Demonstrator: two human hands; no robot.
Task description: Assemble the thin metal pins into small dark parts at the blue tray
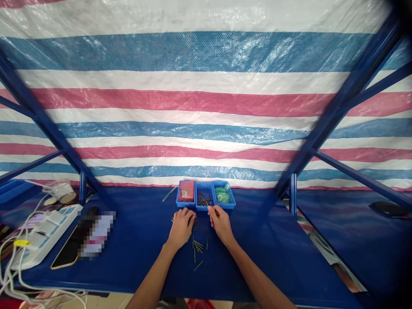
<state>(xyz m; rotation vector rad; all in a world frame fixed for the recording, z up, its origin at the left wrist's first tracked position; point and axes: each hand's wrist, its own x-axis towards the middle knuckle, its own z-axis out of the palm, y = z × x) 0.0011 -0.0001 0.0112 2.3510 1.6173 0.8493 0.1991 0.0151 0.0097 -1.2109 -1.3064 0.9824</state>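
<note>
Both my hands rest on a blue table (135, 249) just in front of three small blue trays (205, 194). My left hand (182, 226) lies knuckles up with its fingers curled over several thin metal pins (197, 247) scattered on the table. My right hand (220, 222) has its fingers pinched together near the middle tray's front edge; what they hold is too small to name. The left tray holds a red packet (186, 191), the middle tray dark pins (204, 199), the right tray a green packet (222, 195).
A white power strip (41, 236) with cables sits at the left, beside a dark phone (69, 249) and a blurred card. Blue metal frame posts (292, 193) stand at both sides. A striped tarp (206, 107) hangs behind the table. A black object (388, 209) lies far right.
</note>
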